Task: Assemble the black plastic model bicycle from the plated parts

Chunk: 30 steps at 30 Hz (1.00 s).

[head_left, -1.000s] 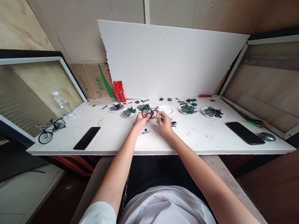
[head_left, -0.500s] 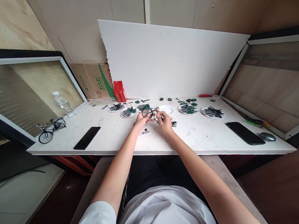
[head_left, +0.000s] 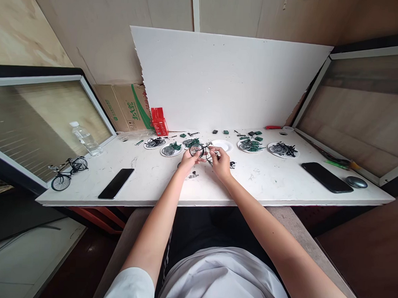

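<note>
Your left hand (head_left: 187,160) is gripping the small black bike (head_left: 196,150) near its wheel. Your right hand (head_left: 221,164) is pinching its other end with bent fingers. You are holding it above the white table (head_left: 260,181), near a white plate (head_left: 222,145).

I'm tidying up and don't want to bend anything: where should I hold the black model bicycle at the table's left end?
Probably best pinch the model bicycle mid-frame, between its wheels, coming from the left-hand phone's side. It looks upright; the wheels are thinly spoked, the handlebar juts out, and the window crowds its other side.
</note>
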### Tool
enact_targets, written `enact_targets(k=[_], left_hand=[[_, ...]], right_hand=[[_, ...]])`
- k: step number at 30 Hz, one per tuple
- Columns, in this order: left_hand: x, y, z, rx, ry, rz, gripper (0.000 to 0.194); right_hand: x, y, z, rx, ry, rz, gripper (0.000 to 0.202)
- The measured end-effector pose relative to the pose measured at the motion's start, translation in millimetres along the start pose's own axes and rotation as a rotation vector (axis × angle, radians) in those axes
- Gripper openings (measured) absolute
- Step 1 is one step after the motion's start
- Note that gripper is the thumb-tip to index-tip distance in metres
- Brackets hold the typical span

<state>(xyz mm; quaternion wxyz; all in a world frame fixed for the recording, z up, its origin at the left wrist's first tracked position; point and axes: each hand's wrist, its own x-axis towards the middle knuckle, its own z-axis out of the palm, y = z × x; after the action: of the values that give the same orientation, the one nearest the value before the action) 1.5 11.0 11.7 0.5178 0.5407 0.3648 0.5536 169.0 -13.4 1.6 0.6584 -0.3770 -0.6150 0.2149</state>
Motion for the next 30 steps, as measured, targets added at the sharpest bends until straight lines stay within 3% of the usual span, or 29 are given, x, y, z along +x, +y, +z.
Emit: enact_targets(k=[7,13,30], left_hand=[[1.5,1.3,0.8,0.015,0.035,0.015,0.041],[2.4,0.5,1.2,0.017,0.03,0.045,0.038],[0.2,2.2,2.5,0.005,0.027,0.034,0.038]], right_hand=[[1.1,-2.6,-0.4,-0.049,0.029,-0.051,0.033],[1.3,-0.3,0.6,-0.014,-0.106,0.119,0.039],[3.9,6.4,-0.1,-0.008,-0.073,0.171,0.046]])
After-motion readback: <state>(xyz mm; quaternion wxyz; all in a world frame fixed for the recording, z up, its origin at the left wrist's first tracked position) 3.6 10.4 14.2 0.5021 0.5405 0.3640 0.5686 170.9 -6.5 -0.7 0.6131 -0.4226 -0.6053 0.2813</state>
